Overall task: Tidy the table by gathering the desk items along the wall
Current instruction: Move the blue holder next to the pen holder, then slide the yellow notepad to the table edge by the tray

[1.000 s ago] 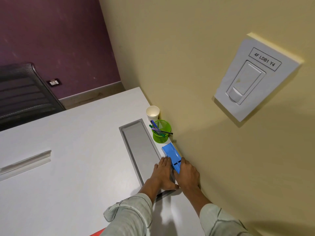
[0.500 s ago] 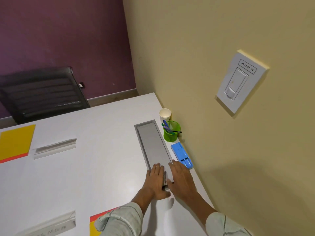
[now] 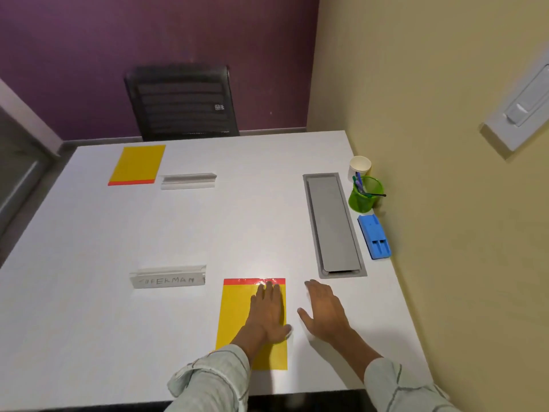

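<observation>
Closest to the camera, the left hand [image 3: 269,315] was laid flat on the near yellow pad [image 3: 237,316], fingers straight and together, tips almost reaching the red strip at the pad's far edge. The right hand [image 3: 325,312] was held just to the right of that pad, fingers spread and relaxed, nothing gripped; whether it was actually touching the white table [image 3: 252,227] couldn't be made out. Pale sleeves were seen on both arms.

A bit further left, a clear name plate [image 3: 167,277] with handwritten letters was stood on the table, well apart from the pad.

Further in on the right, a long grey cable hatch [image 3: 332,224] was set into the table top. Between the hatch and the beige wall [image 3: 445,144], the tidied stuff was lined up: a blue stapler-looking thing [image 3: 375,237] nearest, then a green mesh pen cup [image 3: 364,194] with pens stuck in it, then a white paper cup [image 3: 360,168] furthest back. All three were parked just beside the wall.

Over on the far left, a second yellow pad [image 3: 137,165] was left lying, with a second name plate [image 3: 188,181] just beside it on the right.

Beyond the far edge, a black mesh chair [image 3: 182,104] was pushed up against the table, and a white switch plate [image 3: 523,111] was mounted on the right wall.
</observation>
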